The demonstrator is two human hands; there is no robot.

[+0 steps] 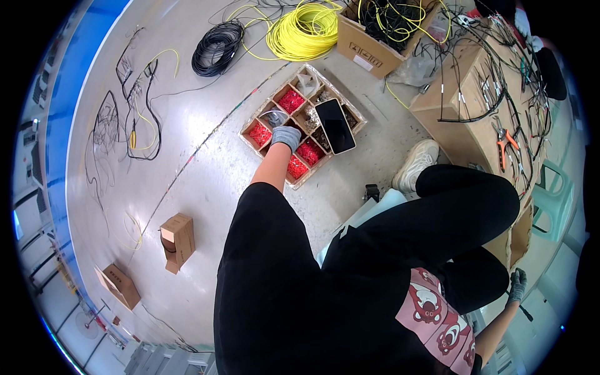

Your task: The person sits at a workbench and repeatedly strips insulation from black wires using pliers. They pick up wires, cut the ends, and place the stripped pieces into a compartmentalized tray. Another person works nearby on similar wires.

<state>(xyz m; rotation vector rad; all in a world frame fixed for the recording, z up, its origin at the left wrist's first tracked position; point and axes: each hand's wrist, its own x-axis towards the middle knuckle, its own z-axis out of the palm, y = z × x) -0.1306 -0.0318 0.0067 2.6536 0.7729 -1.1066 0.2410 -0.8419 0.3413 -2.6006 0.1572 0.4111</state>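
Observation:
My left hand [286,137], in a grey glove, reaches down into a divided cardboard tray [250,125] on the floor. Its fingers curl over a compartment beside ones filled with small red parts [309,152]; what they grip is hidden. A black phone [335,125] lies flat across the tray just right of that hand. My right hand [517,284], also grey-gloved, is low at the right beside my knee, closed around a thin dark rod [527,312].
A yellow cable coil [306,31] and a black cable coil [217,47] lie beyond the tray. A cardboard box of cables [375,53] and a large carton [462,125] with wires and orange pliers [505,144] stand right. Small boxes [178,237] sit left.

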